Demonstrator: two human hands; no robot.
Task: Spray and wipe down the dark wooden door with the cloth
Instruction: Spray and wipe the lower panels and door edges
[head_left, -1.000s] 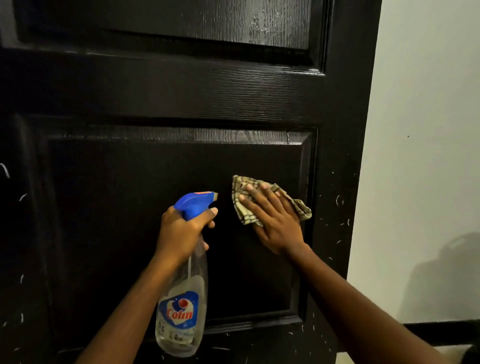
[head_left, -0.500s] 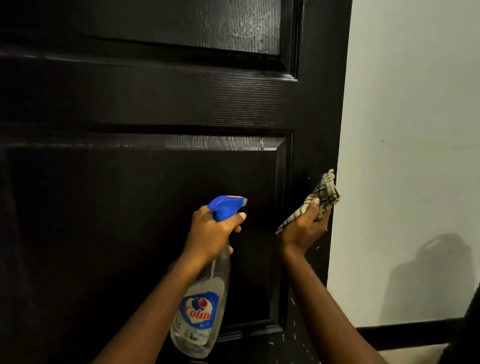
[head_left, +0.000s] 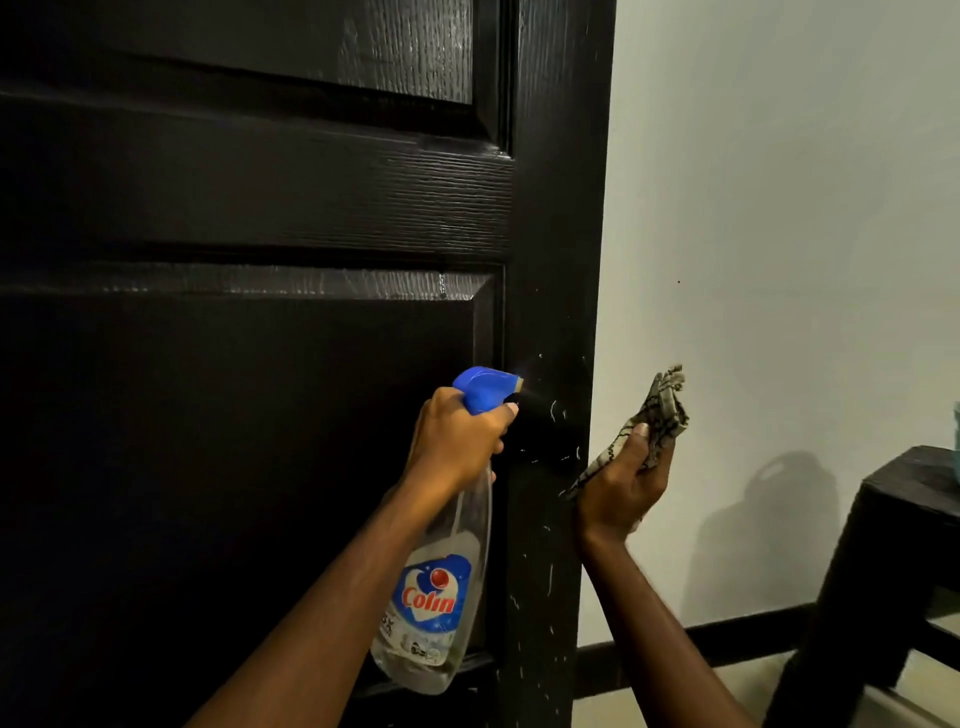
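"Colin" label on spray bottle (head_left: 435, 587)

only readable text: spray bottle (head_left: 434, 587) label is showing "colin" in red letters on a blue and white heart shape. smaller print below it is too blurred to read.
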